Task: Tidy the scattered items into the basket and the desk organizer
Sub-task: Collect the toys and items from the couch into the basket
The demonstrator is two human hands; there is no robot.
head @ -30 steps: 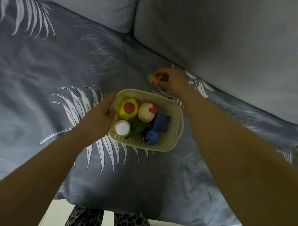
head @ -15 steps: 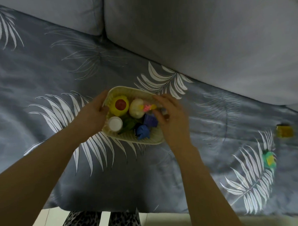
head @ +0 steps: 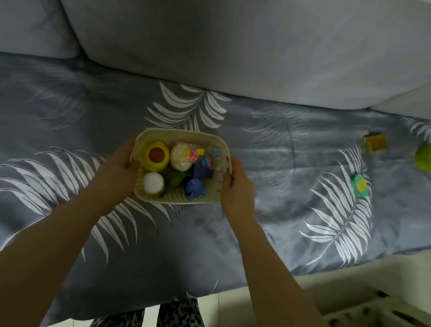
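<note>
A cream basket (head: 184, 200) sits on the grey leaf-print sofa cover. Inside lie a yellow toy with a red spot (head: 156, 158), a pale round toy (head: 180, 156), a white-capped bottle (head: 153, 183), a green toy (head: 172, 180), a blue toy (head: 195, 187), a dark blue box (head: 203, 173) and a small bag of coloured bits (head: 200, 155). My left hand (head: 117, 170) grips the basket's left rim. My right hand (head: 236, 187) grips its right rim.
To the right on the cover lie a yellow cube (head: 376, 143), a green cup-like item (head: 428, 158) and a small green and yellow toy (head: 360, 185). Grey sofa back cushions (head: 254, 44) rise behind. A pale slotted container (head: 376, 307) stands on the floor at bottom right.
My right hand carried the bag of coloured bits from beyond the basket into it, released it, and now grips the right rim. The view shifted right, revealing more scattered items.
</note>
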